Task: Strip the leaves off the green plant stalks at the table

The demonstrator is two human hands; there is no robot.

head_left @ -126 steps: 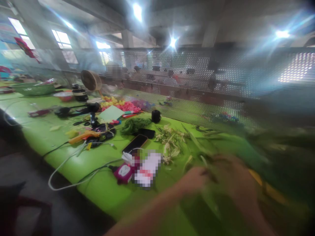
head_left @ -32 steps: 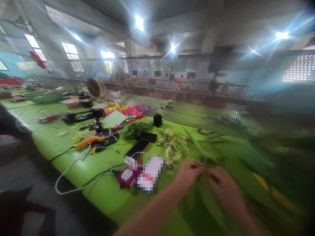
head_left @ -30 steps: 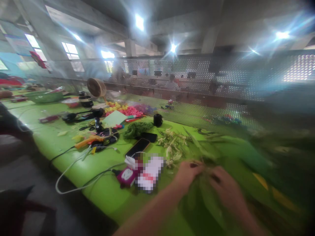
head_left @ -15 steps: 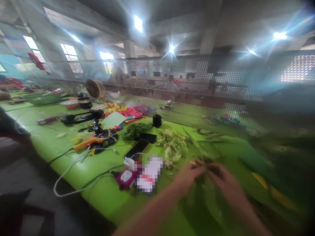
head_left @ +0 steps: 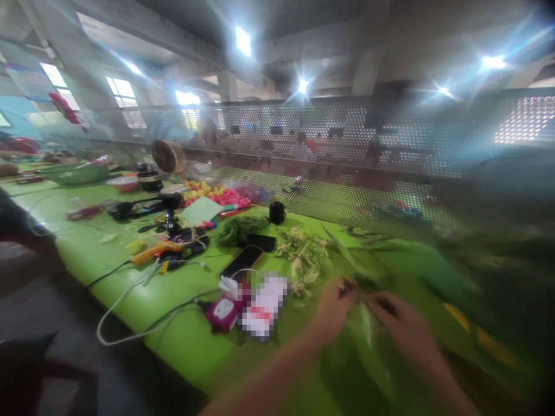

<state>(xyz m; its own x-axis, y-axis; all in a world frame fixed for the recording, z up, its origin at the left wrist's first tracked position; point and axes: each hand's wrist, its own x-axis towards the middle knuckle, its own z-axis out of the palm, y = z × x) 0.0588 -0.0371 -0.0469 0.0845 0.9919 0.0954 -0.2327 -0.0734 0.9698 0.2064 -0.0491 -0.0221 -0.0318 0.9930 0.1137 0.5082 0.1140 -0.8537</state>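
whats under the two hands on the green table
Long green leaves lie under the left hand and right hand, on the green table. Their top ends are covered by the hands.

This is a large craft-assembly workshop in a factory hall. A long green worktop (head_left: 182, 341) runs along a perforated metal screen (head_left: 347, 133), under bare concrete beams (head_left: 151, 29) and bright ceiling lights (head_left: 243, 40). Working materials are spread over it: a heap of pink and yellow pieces (head_left: 217, 195), pale flower bits (head_left: 303, 254), green leaves (head_left: 359, 358), an orange hand tool (head_left: 156, 251) and trailing cables (head_left: 130, 289).
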